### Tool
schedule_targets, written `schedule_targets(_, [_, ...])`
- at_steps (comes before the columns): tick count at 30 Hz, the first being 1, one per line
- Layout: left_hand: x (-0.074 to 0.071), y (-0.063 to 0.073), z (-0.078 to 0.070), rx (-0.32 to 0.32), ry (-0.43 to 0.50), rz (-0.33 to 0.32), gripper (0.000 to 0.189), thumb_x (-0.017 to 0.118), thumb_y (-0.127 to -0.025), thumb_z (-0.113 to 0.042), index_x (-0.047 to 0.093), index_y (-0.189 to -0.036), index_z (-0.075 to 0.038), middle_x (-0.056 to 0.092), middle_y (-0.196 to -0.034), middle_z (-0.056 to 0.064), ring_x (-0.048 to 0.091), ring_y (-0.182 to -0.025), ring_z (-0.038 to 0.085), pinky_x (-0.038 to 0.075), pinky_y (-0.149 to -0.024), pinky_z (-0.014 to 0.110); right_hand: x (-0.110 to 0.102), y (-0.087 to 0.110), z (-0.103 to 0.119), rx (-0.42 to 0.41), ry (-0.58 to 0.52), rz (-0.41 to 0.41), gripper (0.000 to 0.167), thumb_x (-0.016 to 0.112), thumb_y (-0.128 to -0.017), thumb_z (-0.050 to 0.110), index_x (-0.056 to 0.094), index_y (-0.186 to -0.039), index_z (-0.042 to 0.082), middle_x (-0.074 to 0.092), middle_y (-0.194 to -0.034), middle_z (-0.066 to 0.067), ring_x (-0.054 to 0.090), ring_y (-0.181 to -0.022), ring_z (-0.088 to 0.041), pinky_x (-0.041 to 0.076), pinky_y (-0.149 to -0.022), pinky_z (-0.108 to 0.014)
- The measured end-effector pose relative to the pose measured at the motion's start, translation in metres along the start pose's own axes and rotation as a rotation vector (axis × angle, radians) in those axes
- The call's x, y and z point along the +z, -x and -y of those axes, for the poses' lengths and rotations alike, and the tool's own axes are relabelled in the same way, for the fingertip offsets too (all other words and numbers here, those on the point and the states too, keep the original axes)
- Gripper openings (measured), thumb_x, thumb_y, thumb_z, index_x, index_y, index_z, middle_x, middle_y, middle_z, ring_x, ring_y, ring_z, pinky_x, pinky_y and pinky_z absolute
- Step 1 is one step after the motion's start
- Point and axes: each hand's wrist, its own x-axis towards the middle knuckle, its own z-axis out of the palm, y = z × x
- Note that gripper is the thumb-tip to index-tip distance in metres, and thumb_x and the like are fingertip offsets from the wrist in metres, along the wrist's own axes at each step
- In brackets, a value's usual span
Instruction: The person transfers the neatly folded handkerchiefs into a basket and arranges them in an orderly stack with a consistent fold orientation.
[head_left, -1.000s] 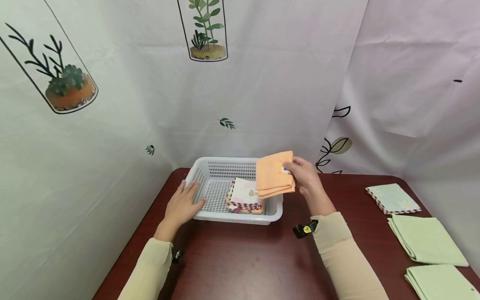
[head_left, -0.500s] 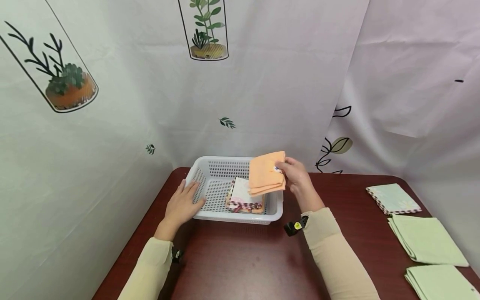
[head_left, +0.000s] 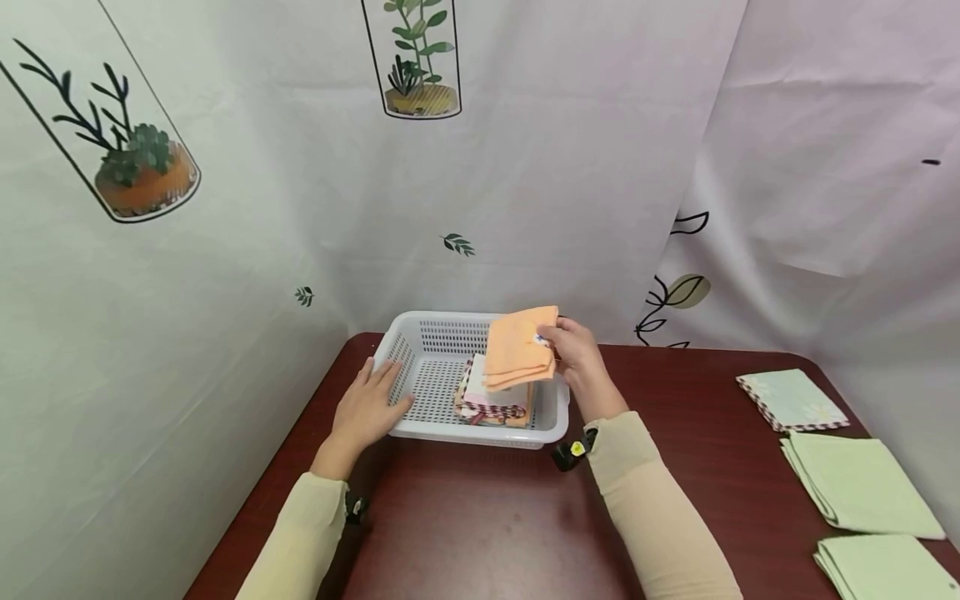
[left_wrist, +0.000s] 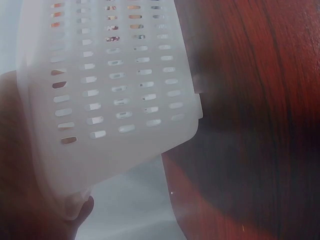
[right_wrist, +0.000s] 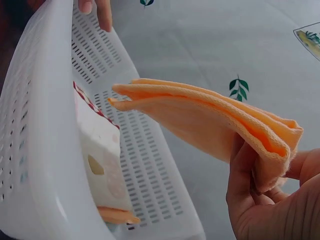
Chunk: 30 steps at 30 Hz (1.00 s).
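Right hand [head_left: 581,357]: pinches a folded orange cloth [head_left: 519,346] above a white perforated plastic basket [head_left: 450,433], right end
Left hand [head_left: 369,407]: straight fingers over its left rim
Stacked inside: white check-edged cloth [right_wrist: 102,140], seemingly done
Outside: three pale-green folded cloths [head_left: 866,482], dark-red wooden table [head_left: 465,525], right edge, apparently left

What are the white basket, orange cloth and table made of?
The white basket looks like smooth, shiny plastic, with slots through its walls. The orange cloth seems like soft fabric, perhaps cotton: its folded edges look fuzzy. The table looks like satiny wood or wood-look coating, with dark streaks.
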Motion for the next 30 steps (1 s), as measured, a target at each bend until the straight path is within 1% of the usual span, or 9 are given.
schedule_targets(4, [0.0,0.0,0.0,-0.005,-0.006,-0.002,0.074,0.056,-0.095,-0.046,0.041,-0.155,-0.005,0.039,-0.159,0.019,0.017,-0.154,0.042,0.022,-0.121,0.058,0.005,-0.003,-0.001,0.015,-0.014,0.003,0.041,0.063,-0.1,0.019,0.059,-0.14,0.01,0.064,-0.112,-0.008,0.065,-0.08,-0.011,0.057,-0.064,-0.023])
schedule_targets(8, [0.0,0.0,0.0,-0.01,-0.007,-0.001,0.073,0.058,-0.095,-0.045,0.04,-0.155,-0.006,0.039,-0.159,0.019,0.016,-0.154,0.041,0.023,-0.121,0.058,0.011,-0.005,-0.002,0.031,-0.043,0.018,0.043,0.063,-0.1,0.017,0.057,-0.142,0.01,0.065,-0.11,-0.008,0.066,-0.076,-0.009,0.058,-0.063,-0.023])
schedule_targets(12, [0.0,0.0,-0.001,-0.007,-0.007,-0.006,0.073,0.057,-0.095,-0.045,0.041,-0.155,-0.006,0.039,-0.159,0.019,0.018,-0.153,0.042,0.023,-0.12,0.059,0.016,-0.006,-0.004,0.044,-0.065,0.036,0.041,0.062,-0.101,0.017,0.057,-0.141,0.009,0.066,-0.109,-0.008,0.068,-0.075,-0.009,0.059,-0.064,-0.023])
schedule_targets(17, [0.0,0.0,0.0,-0.005,-0.008,-0.008,0.074,0.055,-0.095,-0.047,0.041,-0.154,-0.006,0.04,-0.159,0.019,0.018,-0.153,0.042,0.024,-0.12,0.059,0.022,-0.009,-0.008,0.053,-0.086,0.049,0.037,0.061,-0.101,0.014,0.058,-0.137,0.005,0.065,-0.1,-0.005,0.067,-0.07,-0.007,0.058,-0.061,-0.021])
schedule_targets(25, [0.0,0.0,-0.001,-0.012,-0.009,0.0,0.075,0.054,-0.094,-0.048,0.041,-0.155,-0.007,0.039,-0.159,0.019,0.018,-0.153,0.042,0.025,-0.119,0.06,0.035,-0.013,-0.012,0.07,-0.104,0.079,0.037,0.06,-0.101,0.013,0.057,-0.137,0.003,0.065,-0.087,0.0,0.065,-0.065,-0.006,0.056,-0.057,-0.02])
schedule_targets(30, [0.0,0.0,-0.001,-0.01,-0.014,-0.007,0.075,0.055,-0.093,-0.048,0.041,-0.154,-0.006,0.04,-0.158,0.019,0.019,-0.153,0.042,0.025,-0.119,0.06,0.043,-0.015,-0.015,0.094,-0.137,0.103,0.039,0.059,-0.101,0.011,0.055,-0.138,0.002,0.065,-0.086,-0.001,0.066,-0.065,-0.007,0.057,-0.058,-0.021])
